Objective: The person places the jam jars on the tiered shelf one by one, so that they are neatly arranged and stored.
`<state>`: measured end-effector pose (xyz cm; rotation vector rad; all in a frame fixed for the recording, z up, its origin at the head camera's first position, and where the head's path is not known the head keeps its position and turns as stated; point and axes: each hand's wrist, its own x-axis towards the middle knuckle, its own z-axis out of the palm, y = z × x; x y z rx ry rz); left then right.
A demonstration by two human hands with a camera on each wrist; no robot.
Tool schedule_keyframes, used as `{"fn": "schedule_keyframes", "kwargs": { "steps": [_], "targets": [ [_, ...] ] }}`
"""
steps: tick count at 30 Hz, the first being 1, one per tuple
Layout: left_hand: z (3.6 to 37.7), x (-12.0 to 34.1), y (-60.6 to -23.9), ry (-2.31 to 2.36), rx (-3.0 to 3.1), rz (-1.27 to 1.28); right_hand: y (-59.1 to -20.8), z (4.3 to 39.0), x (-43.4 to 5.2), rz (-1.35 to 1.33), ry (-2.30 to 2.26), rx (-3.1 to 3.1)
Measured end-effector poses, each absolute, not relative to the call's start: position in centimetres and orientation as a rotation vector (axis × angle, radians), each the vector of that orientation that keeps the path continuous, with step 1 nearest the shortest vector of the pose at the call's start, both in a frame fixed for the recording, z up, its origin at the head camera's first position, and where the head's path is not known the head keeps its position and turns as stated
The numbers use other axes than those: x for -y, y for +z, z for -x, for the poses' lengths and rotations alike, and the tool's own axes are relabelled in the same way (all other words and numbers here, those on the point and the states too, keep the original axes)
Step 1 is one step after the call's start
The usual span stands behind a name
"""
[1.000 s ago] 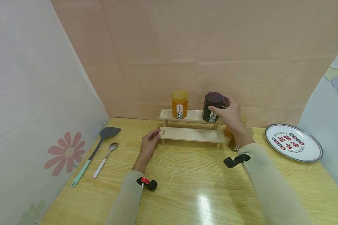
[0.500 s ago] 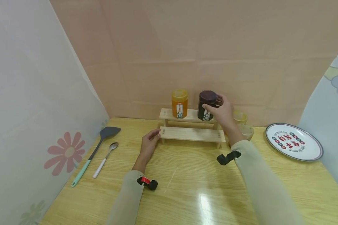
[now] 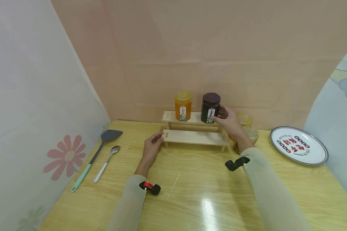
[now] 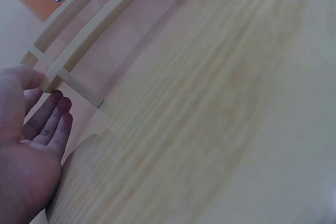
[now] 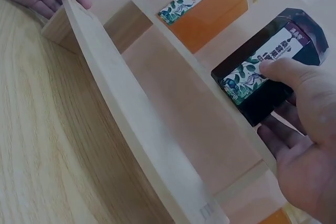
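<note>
A two-step wooden rack (image 3: pixel 195 137) stands against the back wall. On its upper step sits an orange jar (image 3: pixel 183 110) with a yellow lid. To the right of that is a dark purple jar (image 5: pixel 252 69) with a white label, upright on the same step. My right hand (image 3: pixel 230 123) holds this jar, the thumb across its label and the fingers behind. With my left hand (image 3: pixel 151 149) I pinch the left end of the lower step, the other fingers loosely bent under it in the left wrist view.
Behind my right wrist stand two more jars, one with a yellow lid (image 3: pixel 245 119) and one with a pale lid (image 3: pixel 252 133), both partly hidden. A white oval plate (image 3: pixel 299 157) lies at the right. On the left are a spatula (image 3: pixel 96 154) and a spoon (image 3: pixel 105 165).
My right hand has brought the dark jar leftward along the upper step, and its grip sits slightly lower on the jar now. My left hand has stayed at the rack's end.
</note>
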<state>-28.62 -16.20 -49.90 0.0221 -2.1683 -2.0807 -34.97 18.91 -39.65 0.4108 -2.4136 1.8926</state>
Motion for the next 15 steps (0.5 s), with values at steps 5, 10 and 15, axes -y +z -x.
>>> {"fn": "schedule_keyframes", "kwargs": {
  "steps": [5,10,15],
  "targets": [
    [28.4,16.2,-49.5,-2.091,2.170,-0.030,-39.3,34.9,-18.2,-0.402,1.893,2.432],
    [28.5,16.3,-50.0,-2.071,2.151,-0.031,-39.3,34.9,-17.6,-0.380,1.889,2.440],
    [28.4,16.4,-49.9,-2.057,2.149,-0.041,-39.2,34.9,-17.0,-0.378,1.905,2.422]
  ]
}}
